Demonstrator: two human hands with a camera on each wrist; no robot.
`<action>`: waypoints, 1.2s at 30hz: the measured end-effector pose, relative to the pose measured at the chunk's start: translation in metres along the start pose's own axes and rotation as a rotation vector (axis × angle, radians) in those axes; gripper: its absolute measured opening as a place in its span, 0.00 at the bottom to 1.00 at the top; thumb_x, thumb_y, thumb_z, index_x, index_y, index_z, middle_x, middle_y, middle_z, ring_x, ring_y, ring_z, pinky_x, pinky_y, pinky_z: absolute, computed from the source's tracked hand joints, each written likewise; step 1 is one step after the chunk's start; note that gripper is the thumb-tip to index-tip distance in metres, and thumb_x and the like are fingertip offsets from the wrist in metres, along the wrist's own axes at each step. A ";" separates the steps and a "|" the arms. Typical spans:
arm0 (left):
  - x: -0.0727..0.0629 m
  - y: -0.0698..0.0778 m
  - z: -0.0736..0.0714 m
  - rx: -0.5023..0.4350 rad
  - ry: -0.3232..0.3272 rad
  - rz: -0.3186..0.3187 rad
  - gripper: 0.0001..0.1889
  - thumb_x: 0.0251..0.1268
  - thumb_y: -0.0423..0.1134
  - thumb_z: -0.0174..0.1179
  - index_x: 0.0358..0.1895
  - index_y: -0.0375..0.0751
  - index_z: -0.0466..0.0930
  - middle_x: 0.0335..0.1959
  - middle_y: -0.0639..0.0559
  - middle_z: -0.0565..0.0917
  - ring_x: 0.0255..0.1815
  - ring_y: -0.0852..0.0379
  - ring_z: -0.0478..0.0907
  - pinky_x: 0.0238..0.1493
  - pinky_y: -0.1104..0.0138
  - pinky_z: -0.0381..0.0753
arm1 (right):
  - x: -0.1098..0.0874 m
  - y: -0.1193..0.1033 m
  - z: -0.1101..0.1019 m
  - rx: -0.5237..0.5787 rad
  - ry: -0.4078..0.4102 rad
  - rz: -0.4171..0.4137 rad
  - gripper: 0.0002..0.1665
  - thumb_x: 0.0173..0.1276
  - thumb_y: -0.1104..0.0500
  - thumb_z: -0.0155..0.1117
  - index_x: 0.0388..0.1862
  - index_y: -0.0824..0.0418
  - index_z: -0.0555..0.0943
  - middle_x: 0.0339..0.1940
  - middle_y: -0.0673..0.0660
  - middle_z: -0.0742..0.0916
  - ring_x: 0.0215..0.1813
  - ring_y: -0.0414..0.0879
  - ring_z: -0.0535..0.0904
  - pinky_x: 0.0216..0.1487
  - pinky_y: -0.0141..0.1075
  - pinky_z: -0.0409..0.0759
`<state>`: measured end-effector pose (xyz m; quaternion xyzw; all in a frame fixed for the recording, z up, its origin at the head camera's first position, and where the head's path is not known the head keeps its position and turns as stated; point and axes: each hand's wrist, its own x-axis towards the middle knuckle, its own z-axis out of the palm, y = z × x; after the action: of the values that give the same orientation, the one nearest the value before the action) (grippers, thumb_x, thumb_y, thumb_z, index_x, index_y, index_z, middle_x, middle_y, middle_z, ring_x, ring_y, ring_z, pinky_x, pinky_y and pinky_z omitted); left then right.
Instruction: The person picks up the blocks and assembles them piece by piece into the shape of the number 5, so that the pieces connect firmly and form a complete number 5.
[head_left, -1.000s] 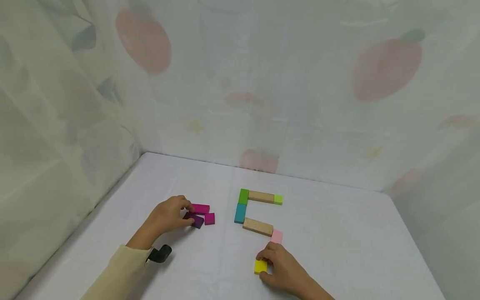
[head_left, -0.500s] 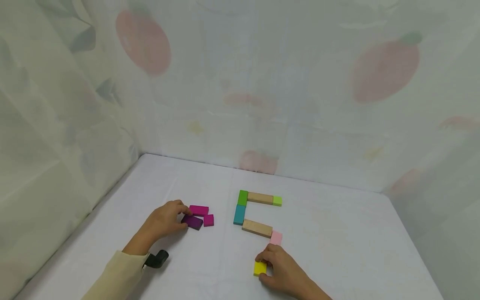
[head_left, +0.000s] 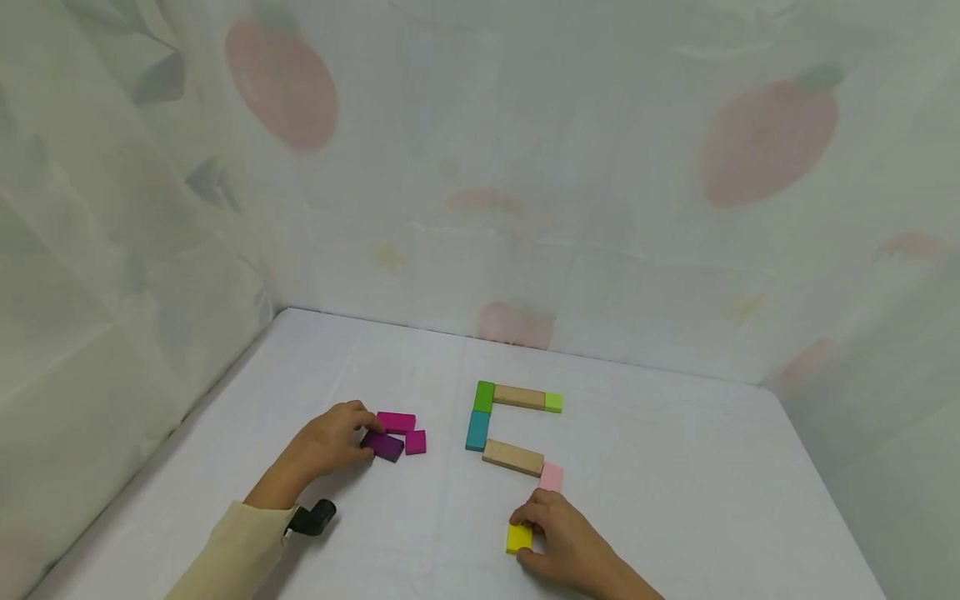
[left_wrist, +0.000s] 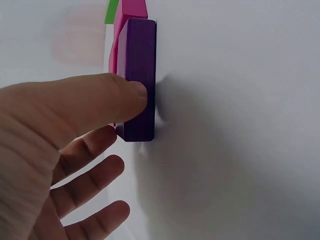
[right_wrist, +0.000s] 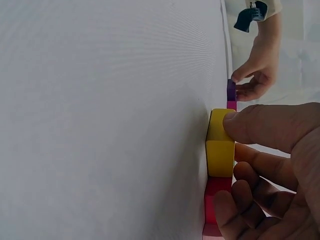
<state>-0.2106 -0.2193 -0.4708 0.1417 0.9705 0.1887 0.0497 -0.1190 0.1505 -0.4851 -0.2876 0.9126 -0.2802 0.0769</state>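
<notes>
In the head view my left hand (head_left: 326,439) pinches a dark purple block (head_left: 387,448) lying on the table. The left wrist view shows the thumb against this purple block (left_wrist: 140,55), the other fingers spread below. Touching or close beside it are a long magenta block (head_left: 396,422) and a small magenta block (head_left: 416,442). My right hand (head_left: 562,533) pinches a small yellow block (head_left: 517,540) between thumb and fingers. In the right wrist view the yellow block (right_wrist: 220,157) sits against a red block (right_wrist: 217,192), which the hand hides in the head view.
Several flat blocks form a bent line: light green (head_left: 553,402), natural wood (head_left: 519,397), green (head_left: 484,396), teal (head_left: 477,430), another wooden one (head_left: 513,457) and pink (head_left: 551,476). A white cloth (head_left: 675,483) covers the table; printed curtains (head_left: 600,275) enclose it.
My left hand has drawn back slightly towards the left and near side, its thumb shifting along the purple block. The right hand stays at the yellow block. The head view has shifted slightly.
</notes>
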 end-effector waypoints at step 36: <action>-0.030 0.040 0.027 -0.138 0.028 0.158 0.17 0.39 0.44 0.75 0.33 0.62 0.77 0.31 0.71 0.75 0.38 0.66 0.73 0.41 0.68 0.76 | 0.001 -0.003 0.001 0.019 0.005 0.009 0.14 0.52 0.58 0.74 0.40 0.53 0.84 0.33 0.39 0.76 0.34 0.29 0.69 0.37 0.24 0.75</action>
<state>-0.1675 -0.1835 -0.4796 0.2114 0.9416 0.2604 0.0306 -0.1182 0.1468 -0.4846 -0.2819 0.9114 -0.2893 0.0788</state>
